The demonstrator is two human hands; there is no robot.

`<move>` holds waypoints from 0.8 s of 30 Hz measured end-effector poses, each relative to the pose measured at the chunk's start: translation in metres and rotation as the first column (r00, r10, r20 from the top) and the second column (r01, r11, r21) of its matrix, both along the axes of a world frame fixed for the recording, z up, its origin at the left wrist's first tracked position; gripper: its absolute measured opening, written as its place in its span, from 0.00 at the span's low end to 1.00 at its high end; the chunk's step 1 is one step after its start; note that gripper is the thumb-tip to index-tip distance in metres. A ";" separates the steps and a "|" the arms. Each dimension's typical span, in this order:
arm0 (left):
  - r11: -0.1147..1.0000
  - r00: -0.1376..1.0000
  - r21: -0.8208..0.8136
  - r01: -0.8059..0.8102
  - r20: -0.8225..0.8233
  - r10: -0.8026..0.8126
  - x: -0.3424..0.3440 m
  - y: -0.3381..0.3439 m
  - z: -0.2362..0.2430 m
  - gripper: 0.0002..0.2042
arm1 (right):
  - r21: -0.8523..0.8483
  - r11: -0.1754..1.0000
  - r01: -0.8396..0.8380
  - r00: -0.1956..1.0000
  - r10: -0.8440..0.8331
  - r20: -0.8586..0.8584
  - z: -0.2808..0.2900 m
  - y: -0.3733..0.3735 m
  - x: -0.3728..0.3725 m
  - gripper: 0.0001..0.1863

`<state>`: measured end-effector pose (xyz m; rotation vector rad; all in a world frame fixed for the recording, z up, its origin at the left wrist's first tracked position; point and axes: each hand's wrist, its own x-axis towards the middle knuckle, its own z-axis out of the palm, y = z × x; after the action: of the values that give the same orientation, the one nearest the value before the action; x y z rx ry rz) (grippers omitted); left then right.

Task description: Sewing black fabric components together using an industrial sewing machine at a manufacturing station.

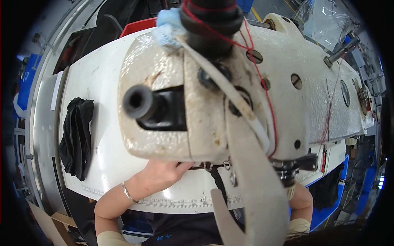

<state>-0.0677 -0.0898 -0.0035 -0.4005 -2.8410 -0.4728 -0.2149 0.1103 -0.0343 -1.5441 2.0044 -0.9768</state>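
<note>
A worn cream sewing machine (213, 139) fills the middle of the view and covers the sewing area. At its lower left edge is my left hand (162, 175), its fingers curled in and closed. The tips go under the machine head, so what they hold is hidden. Just right of that hand, a narrow black fabric strip (218, 180) hangs toward me. My right forearm (301, 201) comes up behind the machine's right side, which hides the right hand. Red thread (264, 92) runs down over the machine.
Folded black fabric (77, 137) lies on the left of the white table (106, 82). A printed ruler strip (164, 202) follows its front edge. A pale curved lever (254, 176) juts toward me. At right, a blue bin (328, 213) holds dark cloth.
</note>
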 end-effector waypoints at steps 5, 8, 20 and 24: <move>0.999 0.996 0.024 0.023 -0.082 -0.021 -0.008 0.003 0.012 0.19 | 0.171 0.981 0.096 0.894 -0.160 0.417 -0.013 0.002 -0.023 0.17; 0.999 0.995 0.000 0.040 -0.093 -0.040 -0.007 0.001 0.011 0.20 | -0.016 0.992 0.123 0.983 -0.119 0.137 0.022 0.001 0.007 0.13; 0.999 0.999 0.022 -0.040 0.016 0.039 -0.030 -0.015 0.000 0.12 | -0.266 0.945 0.188 0.969 -0.223 -0.107 -0.011 -0.019 0.017 0.06; 0.936 0.990 0.325 -0.134 0.087 0.112 -0.028 -0.023 0.004 0.11 | 0.033 0.977 0.212 0.975 -0.213 0.054 0.011 -0.015 0.011 0.11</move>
<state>-0.0958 -0.1124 0.0008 -0.1433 -2.7535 -0.9338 -0.2036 0.0954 -0.0236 -1.2915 2.1658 -1.0576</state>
